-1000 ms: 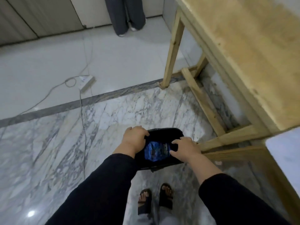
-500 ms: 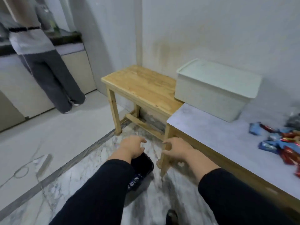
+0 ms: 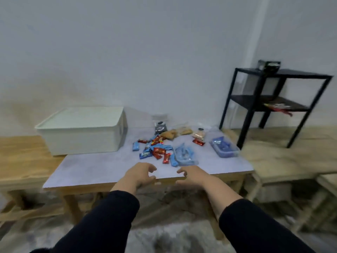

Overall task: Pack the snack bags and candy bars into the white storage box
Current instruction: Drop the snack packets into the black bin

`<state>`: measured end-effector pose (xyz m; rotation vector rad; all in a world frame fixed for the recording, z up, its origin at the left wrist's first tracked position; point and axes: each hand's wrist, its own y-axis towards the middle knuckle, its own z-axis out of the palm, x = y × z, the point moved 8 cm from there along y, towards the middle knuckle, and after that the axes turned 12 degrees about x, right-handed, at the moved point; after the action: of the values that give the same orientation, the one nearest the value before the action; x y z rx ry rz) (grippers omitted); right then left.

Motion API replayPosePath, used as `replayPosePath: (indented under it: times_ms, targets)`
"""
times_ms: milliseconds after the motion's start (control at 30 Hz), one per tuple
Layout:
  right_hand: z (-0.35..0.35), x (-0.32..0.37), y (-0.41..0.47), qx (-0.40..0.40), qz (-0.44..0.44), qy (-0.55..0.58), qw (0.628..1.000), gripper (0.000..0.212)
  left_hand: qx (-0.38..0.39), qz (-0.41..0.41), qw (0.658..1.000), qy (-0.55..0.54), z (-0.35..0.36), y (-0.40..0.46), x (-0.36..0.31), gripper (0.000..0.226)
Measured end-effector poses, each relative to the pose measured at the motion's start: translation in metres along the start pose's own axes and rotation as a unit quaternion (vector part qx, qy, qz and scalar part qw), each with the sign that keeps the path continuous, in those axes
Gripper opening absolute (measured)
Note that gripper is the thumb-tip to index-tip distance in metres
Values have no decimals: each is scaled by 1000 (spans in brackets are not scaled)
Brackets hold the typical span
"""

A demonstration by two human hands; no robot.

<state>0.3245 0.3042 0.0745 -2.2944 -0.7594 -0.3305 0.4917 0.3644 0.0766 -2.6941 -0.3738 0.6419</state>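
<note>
The white storage box (image 3: 82, 131) stands lidded at the table's back left. A heap of red and blue candy bars (image 3: 155, 150) lies mid-table. Clear snack bags (image 3: 175, 133) lie behind the heap, and a blue bag (image 3: 185, 155) and another blue pack (image 3: 224, 147) lie to its right. My left hand (image 3: 141, 175) and my right hand (image 3: 191, 175) hover at the table's front edge. Their fingers are loosely curled and they hold nothing.
The table has a pale blue-grey top (image 3: 102, 167) on wooden legs. A wooden bench (image 3: 20, 161) adjoins it on the left. A black metal shelf (image 3: 277, 105) with a red packet stands at the right by the wall. More wooden furniture sits at the right.
The view swung up from the floor to the table. The black pouch that both hands held is out of sight, and both hands are now empty at the table edge.
</note>
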Motion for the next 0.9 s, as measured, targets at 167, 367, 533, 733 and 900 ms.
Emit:
replayPosePath:
  times_ms: [167,367,533,733,900]
  targets:
    - [-66,-156,-74,-77,85,38,993,56,13,99,995,1,29,53,-170,41]
    - [-130,-296,-152,-156,142,77,974,58,-12,204,979,-21,30,92,-339,42]
    - [-204,-360,-178,-210,139,93,963,57,-97,271,958,-13,-31,119,-451,44]
    - [-308,-406,-166,-283,130,75,947,57,-215,325,921,-9,-132,164,-553,44]
    - [-392,-433,-129,-328,121,76,934,53,-311,325,893,-14,-202,215,-602,41]
